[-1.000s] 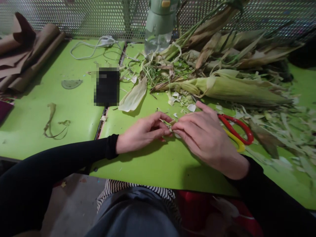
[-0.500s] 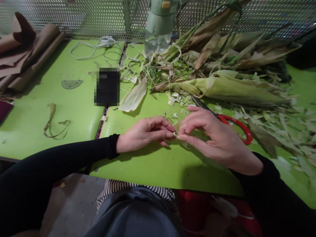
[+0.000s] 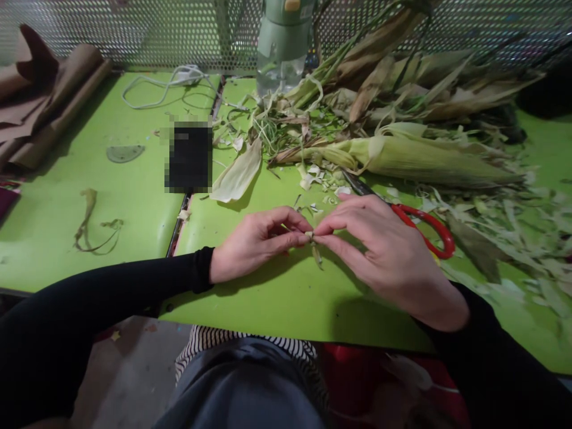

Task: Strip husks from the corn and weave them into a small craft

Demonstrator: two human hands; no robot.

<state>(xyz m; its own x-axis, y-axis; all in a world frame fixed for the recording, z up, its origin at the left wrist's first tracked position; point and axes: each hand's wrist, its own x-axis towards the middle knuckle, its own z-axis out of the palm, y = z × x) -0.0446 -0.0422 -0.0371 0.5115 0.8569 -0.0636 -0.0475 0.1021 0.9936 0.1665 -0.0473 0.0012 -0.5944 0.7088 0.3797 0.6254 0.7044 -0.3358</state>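
Between my fingertips is a small pale-green strip of corn husk (image 3: 317,256), its narrow end hanging down over the table. My left hand (image 3: 261,241) pinches it from the left with thumb and forefinger. From the other side, my right hand (image 3: 375,250) grips the same piece in a pinch. Most of the strip is hidden by the fingers. Scissors with red handles (image 3: 440,229) lie partly behind my right hand. Past my fingers, a broad pale husk leaf (image 3: 236,176) rests flat, and a whole corn ear in its husk (image 3: 429,156) lies farther back.
A pile of dried husks (image 3: 402,83) and a green water bottle (image 3: 283,53) stand at the back. Husk shreds (image 3: 491,238) cover the right side. Leftward are a dark blurred rectangle (image 3: 190,158), a protractor (image 3: 125,154), a white cable (image 3: 165,89) and brown paper (image 3: 58,107).
My right fingers have closed in from above against the left fingertips. The strip's end now hangs lower and shows more clearly. The view has shifted slightly.
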